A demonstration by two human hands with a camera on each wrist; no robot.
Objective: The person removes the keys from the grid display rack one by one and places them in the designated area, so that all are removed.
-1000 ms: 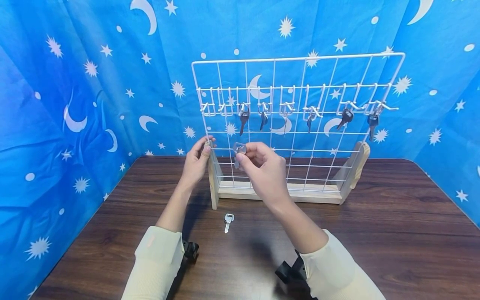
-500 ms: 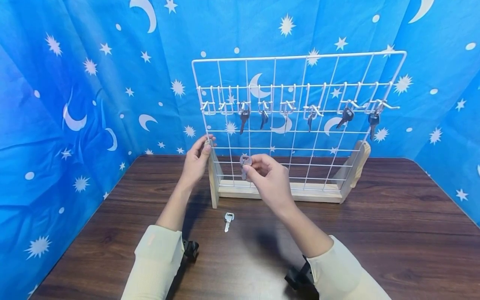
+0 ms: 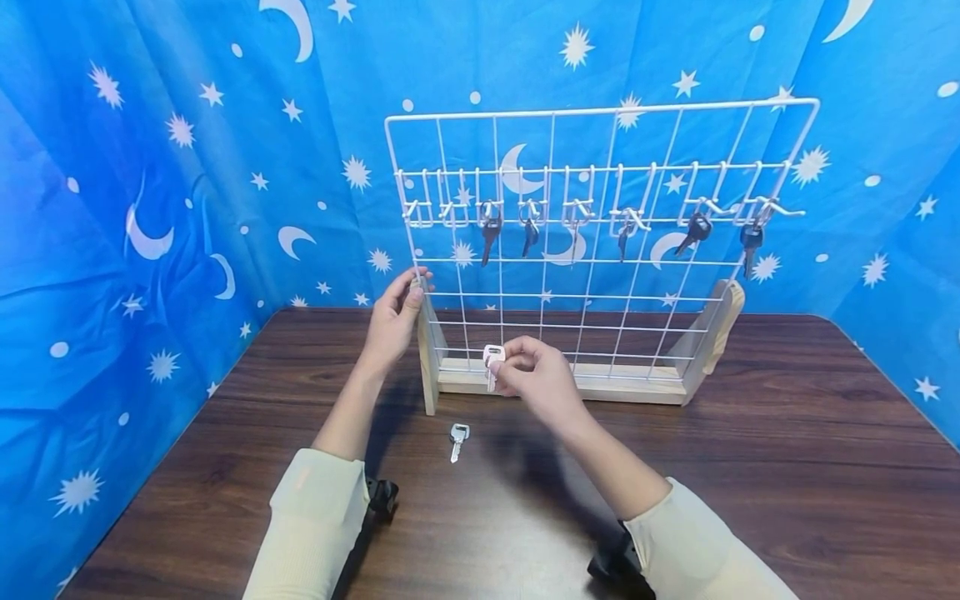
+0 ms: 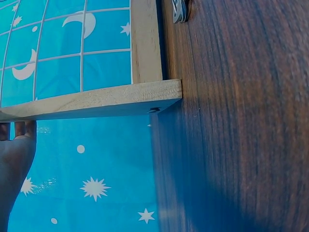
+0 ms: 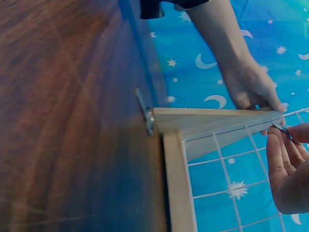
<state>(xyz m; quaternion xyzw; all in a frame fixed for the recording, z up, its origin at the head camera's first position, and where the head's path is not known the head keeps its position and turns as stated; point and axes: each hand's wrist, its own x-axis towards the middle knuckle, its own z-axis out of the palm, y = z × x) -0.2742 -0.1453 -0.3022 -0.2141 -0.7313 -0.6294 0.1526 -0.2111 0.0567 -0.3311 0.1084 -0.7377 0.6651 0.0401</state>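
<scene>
Key (image 3: pixel 488 359) up in my right hand (image 3: pixel 543 379), a proper pinch, thumb against fingers, bow on top and blade pointing down! I'd say that hold is chosen to leave the upper bow uncovered, and it does show well above my thumb. Over on the left, my left hand (image 3: pixel 393 321) is curled around the upper part of the left wooden upright (image 3: pixel 427 358), and that looks like a bracing grip, because the white wire grid (image 3: pixel 600 262) stands tall over a slim base bar (image 3: pixel 630 389) and might shift if bumped. Six hanging keys (image 3: pixel 694 233) line the hooks to the right, blades down; the two leftmost hooks (image 3: pixel 453 214) show only white wire.

Now the edges! My pinched key sits on the near side of the grid, low, in front of the base bar; whether it touches wire I can't tell. A loose key (image 3: pixel 457 445) lies flat on the table (image 3: pixel 825 417), just near of the base, well below my fingers. Good room toward me and to the right; on the left, the upright and my own hand make the tight side. Beyond the rack, the far table edge meets the starry curtain (image 3: pixel 225 167).
</scene>
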